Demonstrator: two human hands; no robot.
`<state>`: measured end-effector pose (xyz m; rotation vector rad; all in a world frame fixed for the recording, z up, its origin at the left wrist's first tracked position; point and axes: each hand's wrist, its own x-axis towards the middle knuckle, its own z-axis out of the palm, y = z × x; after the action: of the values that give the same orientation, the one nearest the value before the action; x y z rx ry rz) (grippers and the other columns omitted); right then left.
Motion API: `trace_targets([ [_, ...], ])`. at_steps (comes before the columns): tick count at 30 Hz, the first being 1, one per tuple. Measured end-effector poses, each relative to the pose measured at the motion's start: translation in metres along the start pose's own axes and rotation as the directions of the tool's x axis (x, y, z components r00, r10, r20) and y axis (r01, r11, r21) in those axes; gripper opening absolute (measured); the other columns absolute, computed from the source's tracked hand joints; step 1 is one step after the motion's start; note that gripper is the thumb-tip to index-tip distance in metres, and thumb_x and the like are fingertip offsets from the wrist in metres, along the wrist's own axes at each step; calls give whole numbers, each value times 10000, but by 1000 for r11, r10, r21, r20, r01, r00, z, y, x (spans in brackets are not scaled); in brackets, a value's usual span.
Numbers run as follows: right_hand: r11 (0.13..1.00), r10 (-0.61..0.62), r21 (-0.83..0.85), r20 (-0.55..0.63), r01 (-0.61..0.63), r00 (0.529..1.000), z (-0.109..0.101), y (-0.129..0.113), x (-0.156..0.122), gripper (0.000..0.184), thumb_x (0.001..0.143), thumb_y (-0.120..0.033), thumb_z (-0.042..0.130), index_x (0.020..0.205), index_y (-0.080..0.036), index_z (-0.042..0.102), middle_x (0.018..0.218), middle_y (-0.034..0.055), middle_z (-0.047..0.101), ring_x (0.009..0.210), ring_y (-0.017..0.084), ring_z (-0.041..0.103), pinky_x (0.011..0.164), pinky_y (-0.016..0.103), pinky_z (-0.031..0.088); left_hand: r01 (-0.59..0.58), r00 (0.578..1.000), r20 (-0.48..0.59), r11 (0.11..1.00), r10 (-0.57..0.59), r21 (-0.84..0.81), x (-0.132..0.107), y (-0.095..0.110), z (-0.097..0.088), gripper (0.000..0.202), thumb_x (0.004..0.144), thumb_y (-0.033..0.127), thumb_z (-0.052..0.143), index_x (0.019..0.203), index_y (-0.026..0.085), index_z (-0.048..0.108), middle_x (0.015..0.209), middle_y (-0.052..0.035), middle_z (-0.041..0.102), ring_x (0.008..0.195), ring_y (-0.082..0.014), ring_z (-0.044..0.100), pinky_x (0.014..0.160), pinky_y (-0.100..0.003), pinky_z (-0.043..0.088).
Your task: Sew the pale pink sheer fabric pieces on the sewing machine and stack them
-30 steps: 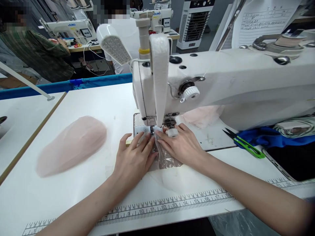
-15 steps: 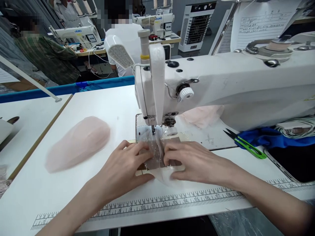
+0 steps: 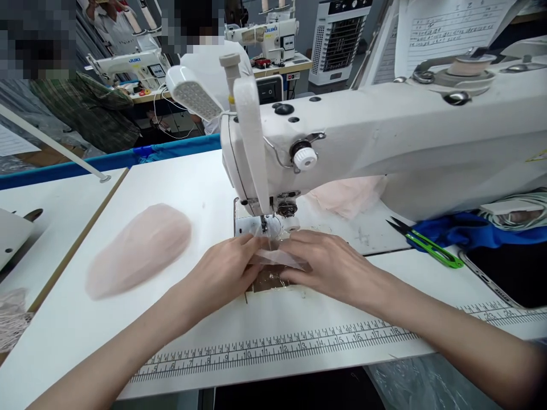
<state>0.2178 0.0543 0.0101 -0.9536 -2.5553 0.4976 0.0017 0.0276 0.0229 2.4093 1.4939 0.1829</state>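
Left grip [image 3: 233,263] and right grip [image 3: 327,259] pinch sheer cloth [image 3: 280,259] at the sewing machine [image 3: 342,136].
It sits toward the front edge of the bench [image 3: 200,182], pink fabric [image 3: 143,247] to its left, green scissors [image 3: 433,248] to its right.

Bright, diffuse light covers the white tabletop [image 3: 205,185]; soft shading lies beneath the sewing machine [image 3: 363,122], and the background is dimmer. Glints dot the shiny plate [image 3: 271,281]. Pixelation masks the upper left; the right forearm [image 3: 444,324] blurs edgeward. Needle [image 3: 264,224] detail seems soft.
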Motion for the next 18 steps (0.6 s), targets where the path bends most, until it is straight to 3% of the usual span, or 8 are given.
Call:
trace_targets([
  [1, 998, -36, -52, -80, 32, 996, 4, 2, 1, 100, 896, -224, 580, 891, -179, 669, 789, 28, 639, 697, 151, 582, 558, 250, 388, 0, 1000, 1, 1000, 0, 13, 5, -2, 0, 330, 860, 150, 480, 1169, 218, 574, 875, -15, 625, 641, -139, 586, 545, -253, 416],
  [3, 992, -94, -109, -232, 70, 968, 10, 5, 3, 210, 945, -173, 483, 899, -172, 689, 776, 39, 638, 684, 141, 584, 558, 247, 395, -3, 1000, 2, 1000, 3, 17, 14, -7, -1, 304, 833, 105, 459, 1040, 218, 651, 761, 3, 588, 574, -120, 532, 508, -243, 367],
  [7, 986, -124, -148, -390, 71, 912, 14, 11, 8, 258, 973, -264, 470, 958, -196, 718, 862, 48, 650, 628, 109, 570, 488, 231, 355, -47, 999, 22, 997, 48, -68, 26, -17, -7, 241, 851, 147, 477, 665, 180, 625, 624, 19, 498, 515, -89, 438, 491, -243, 310],
  [10, 985, -107, -166, -401, 42, 910, 15, 12, 11, 262, 969, -270, 479, 954, -210, 734, 891, 41, 677, 581, 92, 564, 454, 232, 313, -66, 996, 47, 984, 74, -165, 27, -22, -10, 287, 889, 231, 494, 632, 170, 607, 617, 21, 457, 518, -84, 408, 494, -246, 308],
  [14, 994, -56, -106, -337, 21, 940, 16, 9, 10, 212, 941, -241, 521, 951, -206, 730, 808, 9, 715, 634, 116, 623, 485, 236, 327, -51, 994, 79, 947, 80, -317, 20, -25, -10, 394, 950, 325, 429, 633, 160, 594, 680, 14, 442, 539, -80, 397, 497, -244, 326],
  [18, 997, -46, -73, -220, 31, 975, 16, 5, 7, 193, 928, -242, 537, 886, -199, 721, 805, -4, 718, 666, 123, 622, 517, 243, 341, -168, 986, -37, 950, 164, -263, 10, -24, 3, 414, 973, 305, 391, 664, 160, 625, 694, -2, 471, 587, -100, 439, 543, -252, 372],
])
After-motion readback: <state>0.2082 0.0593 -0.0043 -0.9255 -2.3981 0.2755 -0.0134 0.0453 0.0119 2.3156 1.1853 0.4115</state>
